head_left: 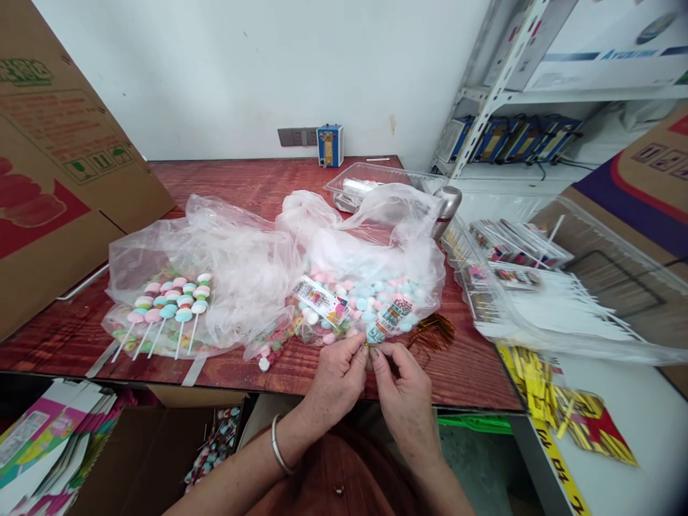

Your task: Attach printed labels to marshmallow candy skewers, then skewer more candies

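Observation:
At the table's front edge my left hand [337, 374] and my right hand [404, 385] meet, fingertips pinched close together. Between them is the lower end of a small clear candy packet [391, 319] with a printed label. A bit of gold twist tie [368, 345] shows at the pinch; its ends are hidden by fingers. Behind the packet lies a clear plastic bag [370, 290] of pink, blue and white marshmallows. A printed label card [321, 301] rests on that bag. Loose gold twist ties [434, 331] lie just right of it.
Several marshmallow skewers [169, 304] lie on another plastic bag [236, 287] at left. A clear tray [570, 337] holds white sticks and label cards. A steel flask [447, 208] stands behind. Cartons [64, 165] flank the table. Below left, an open box [140, 459] contains more candy.

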Demonstrator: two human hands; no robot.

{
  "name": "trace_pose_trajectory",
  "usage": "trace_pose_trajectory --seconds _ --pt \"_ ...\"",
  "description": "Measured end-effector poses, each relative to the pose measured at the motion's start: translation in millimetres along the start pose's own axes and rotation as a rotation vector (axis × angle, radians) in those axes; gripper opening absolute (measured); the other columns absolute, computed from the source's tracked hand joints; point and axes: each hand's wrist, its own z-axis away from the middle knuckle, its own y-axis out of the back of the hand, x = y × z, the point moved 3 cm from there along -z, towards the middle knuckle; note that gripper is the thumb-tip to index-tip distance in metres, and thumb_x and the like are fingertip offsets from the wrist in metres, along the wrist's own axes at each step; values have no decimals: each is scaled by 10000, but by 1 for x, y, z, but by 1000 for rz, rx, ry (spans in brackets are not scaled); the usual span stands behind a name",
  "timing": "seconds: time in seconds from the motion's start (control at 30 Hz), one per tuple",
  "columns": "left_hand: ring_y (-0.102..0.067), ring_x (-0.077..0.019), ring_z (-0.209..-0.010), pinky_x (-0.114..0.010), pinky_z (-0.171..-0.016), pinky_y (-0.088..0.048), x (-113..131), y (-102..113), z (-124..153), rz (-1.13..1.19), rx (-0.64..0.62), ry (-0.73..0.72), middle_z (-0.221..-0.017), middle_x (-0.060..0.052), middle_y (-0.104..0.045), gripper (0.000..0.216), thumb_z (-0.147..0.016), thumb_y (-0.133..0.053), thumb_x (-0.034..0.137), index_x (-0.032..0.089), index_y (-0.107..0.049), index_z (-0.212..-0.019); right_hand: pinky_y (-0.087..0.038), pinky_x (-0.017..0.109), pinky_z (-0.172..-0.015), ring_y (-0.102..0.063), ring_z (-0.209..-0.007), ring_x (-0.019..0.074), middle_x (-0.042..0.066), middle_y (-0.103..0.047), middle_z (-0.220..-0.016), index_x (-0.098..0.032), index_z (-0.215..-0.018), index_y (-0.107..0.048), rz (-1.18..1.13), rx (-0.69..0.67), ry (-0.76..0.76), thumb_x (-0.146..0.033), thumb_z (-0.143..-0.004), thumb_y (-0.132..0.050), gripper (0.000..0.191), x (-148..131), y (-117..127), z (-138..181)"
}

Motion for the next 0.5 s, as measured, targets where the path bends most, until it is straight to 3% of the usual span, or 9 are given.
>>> trace_pose_trajectory --seconds 0.07,0.13,0.2,0.23,0.3,0.4,0.5 --pt "-558 -163 -720 -273 -723 -442 1 0 -1 20 -57 -21 -748 -23 -622 264 -970 -436 261 160 -659 -870 -445 243 -632 -579 -672 150 0 -631 -739 -196 -787 -598 21 29 12 -263 -950 -520 192 -1 1 0" --pt "-609 -200 -928 -320 -890 -459 2 1 -4 108 -134 -31 -968 -61 -686 250 -947 -471 235 171 -666 -1090 -430 244 -615 -561 -658 147 -2 -603 -720 -199 -767 -575 72 49 92 -221 -941 -520 184 -4 2 2" --pt "-569 -242 -1173 -383 -1033 -418 4 7 -6 276 -229 -20 -1242 -90 -648 400 -898 -549 204 209 -592 -1295 -418 249 -616 -552 -663 148 1 -579 -719 -201 -764 -558 142 44 234 -169 -933 -512 178 -8 4 4" --pt "-520 -260 -1271 -406 -1076 -393 5 12 -8 360 -273 -12 -1361 -93 -592 450 -872 -585 189 231 -585 -1320 -413 251 -616 -548 -664 148 2 -569 -718 -201 -770 -552 182 38 306 -145 -931 -508 175 -10 6 5" --pt "-432 -282 -1384 -432 -1129 -347 7 22 -9 442 -352 -24 -1501 -63 -484 358 -850 -614 162 259 -690 -1187 -410 255 -625 -550 -672 149 6 -567 -725 -196 -808 -555 255 33 410 -111 -930 -507 156 -13 12 5" --pt "-267 -283 -1486 -474 -1215 -172 9 32 -5 213 -423 -125 -1588 13 -370 281 -896 -534 131 263 -783 -903 -424 254 -666 -573 -714 147 17 -593 -769 -186 -879 -568 316 85 456 -103 -930 -531 103 -17 25 0" --pt "-35 -271 -1533 -523 -1226 -28 7 30 -1 -97 -382 -178 -1646 32 -215 376 -932 -445 122 279 -758 -1069 -433 239 -675 -580 -714 132 7 -598 -779 -190 -887 -562 268 100 449 -103 -922 -548 95 -24 33 -2"
